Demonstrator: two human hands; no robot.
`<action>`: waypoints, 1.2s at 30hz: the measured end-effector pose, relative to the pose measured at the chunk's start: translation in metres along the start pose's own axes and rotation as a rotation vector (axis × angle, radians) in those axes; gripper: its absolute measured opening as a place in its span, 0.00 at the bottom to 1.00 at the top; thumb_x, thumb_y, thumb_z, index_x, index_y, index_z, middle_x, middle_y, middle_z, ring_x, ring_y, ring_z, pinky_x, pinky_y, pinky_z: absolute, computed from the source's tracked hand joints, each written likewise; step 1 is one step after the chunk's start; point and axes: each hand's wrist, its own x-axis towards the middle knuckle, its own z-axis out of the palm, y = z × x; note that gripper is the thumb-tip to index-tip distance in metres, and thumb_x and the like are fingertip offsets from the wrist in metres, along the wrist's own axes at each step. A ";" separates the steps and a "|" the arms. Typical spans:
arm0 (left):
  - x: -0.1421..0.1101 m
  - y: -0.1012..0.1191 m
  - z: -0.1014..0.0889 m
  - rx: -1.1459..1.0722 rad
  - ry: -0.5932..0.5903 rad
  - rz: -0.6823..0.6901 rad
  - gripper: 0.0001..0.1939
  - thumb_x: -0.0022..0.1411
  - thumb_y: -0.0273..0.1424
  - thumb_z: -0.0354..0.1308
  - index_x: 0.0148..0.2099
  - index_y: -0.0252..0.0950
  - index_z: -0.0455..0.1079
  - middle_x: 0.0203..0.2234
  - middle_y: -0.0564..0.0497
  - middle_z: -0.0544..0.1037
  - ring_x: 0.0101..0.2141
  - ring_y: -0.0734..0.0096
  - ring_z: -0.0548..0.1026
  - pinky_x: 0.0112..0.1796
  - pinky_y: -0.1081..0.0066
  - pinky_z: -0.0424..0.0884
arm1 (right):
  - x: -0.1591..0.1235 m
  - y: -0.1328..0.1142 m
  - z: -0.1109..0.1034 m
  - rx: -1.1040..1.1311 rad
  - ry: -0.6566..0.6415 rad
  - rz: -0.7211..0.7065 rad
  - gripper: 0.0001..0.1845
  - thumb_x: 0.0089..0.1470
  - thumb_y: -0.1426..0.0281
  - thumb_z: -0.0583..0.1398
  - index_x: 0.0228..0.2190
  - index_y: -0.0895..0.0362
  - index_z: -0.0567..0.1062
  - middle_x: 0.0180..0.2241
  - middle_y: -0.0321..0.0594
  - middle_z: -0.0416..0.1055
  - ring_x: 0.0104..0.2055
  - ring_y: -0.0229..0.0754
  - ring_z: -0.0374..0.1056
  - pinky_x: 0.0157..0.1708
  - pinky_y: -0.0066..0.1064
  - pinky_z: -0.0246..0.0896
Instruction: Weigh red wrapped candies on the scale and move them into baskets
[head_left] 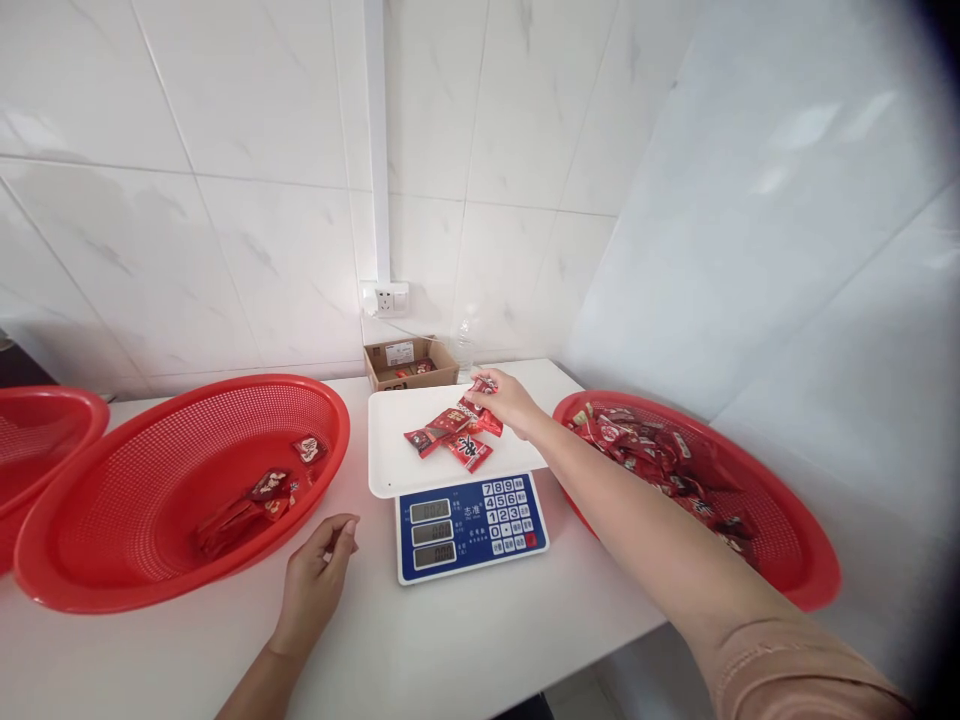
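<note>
A: Where is the small shiny red packet (482, 388)?
B: It is above the far right part of the white rectangular tray (397, 420), between the thumb and the fingers of the right hand (511, 400). They pinch it at its upper part.
A: Does it touch the tray?
B: This I cannot tell. Other red packets (471, 453) lie loosely just beside and under it.
A: How is the right arm placed?
B: It comes from the lower right corner, with a tan sleeve (795, 665), and stretches forward and to the left, passing before the red oval plastic basket (806, 570) with many packets. The wrist is bent a little, the fingers point to the left.
A: And the left hand (319, 575)?
B: It is near the table's white flat top (367, 650), fingers curled inward, thumb drawn to the bent index finger; I see nothing in this grip. It is between the blue-and-white electronic scale (469, 538), which carries the tray, and another red oval basket (112, 480), with few packets inside.
</note>
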 end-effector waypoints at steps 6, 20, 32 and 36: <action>0.000 0.005 -0.001 0.011 0.002 -0.001 0.19 0.55 0.48 0.50 0.33 0.37 0.69 0.21 0.53 0.70 0.25 0.72 0.70 0.29 0.74 0.69 | -0.005 -0.004 -0.017 0.019 0.042 0.020 0.19 0.48 0.63 0.61 0.42 0.54 0.70 0.41 0.40 0.71 0.35 0.39 0.70 0.35 0.32 0.65; -0.001 0.004 -0.001 0.014 0.001 -0.012 0.18 0.56 0.47 0.50 0.34 0.37 0.70 0.21 0.53 0.70 0.25 0.72 0.70 0.30 0.74 0.69 | -0.045 0.007 -0.051 -0.314 0.000 0.033 0.16 0.52 0.65 0.58 0.44 0.53 0.71 0.40 0.41 0.73 0.36 0.42 0.70 0.37 0.32 0.63; -0.003 0.006 0.002 -0.002 -0.040 -0.043 0.17 0.56 0.45 0.50 0.35 0.37 0.69 0.22 0.54 0.70 0.26 0.73 0.70 0.31 0.75 0.68 | -0.122 0.041 -0.108 0.067 0.290 0.190 0.21 0.46 0.56 0.60 0.41 0.52 0.72 0.29 0.38 0.72 0.22 0.36 0.65 0.24 0.30 0.63; -0.002 0.007 0.002 0.004 -0.043 -0.059 0.17 0.56 0.46 0.50 0.35 0.37 0.69 0.22 0.53 0.70 0.26 0.72 0.70 0.31 0.74 0.68 | -0.130 0.045 -0.120 0.066 0.378 0.212 0.19 0.45 0.56 0.61 0.39 0.51 0.73 0.30 0.38 0.72 0.23 0.37 0.65 0.23 0.30 0.64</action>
